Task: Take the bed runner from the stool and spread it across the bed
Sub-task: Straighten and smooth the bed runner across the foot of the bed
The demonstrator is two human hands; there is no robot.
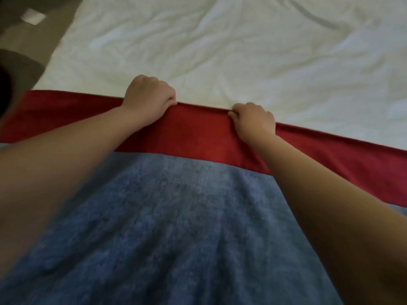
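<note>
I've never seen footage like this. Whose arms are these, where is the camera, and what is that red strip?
There is no machine here. A person wears a camera on the head, so you look down along their own arms. The left hand and the right hand each grip the far edge of a red bed runner, which lies across a white, wrinkled bed. The blue-grey cloth in front is probably the person's clothing. Some floor shows at the upper left.

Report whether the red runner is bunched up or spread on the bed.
Spread: the runner lies as a flat red band across the white bed, left hand and right hand gripping its far edge.
</note>
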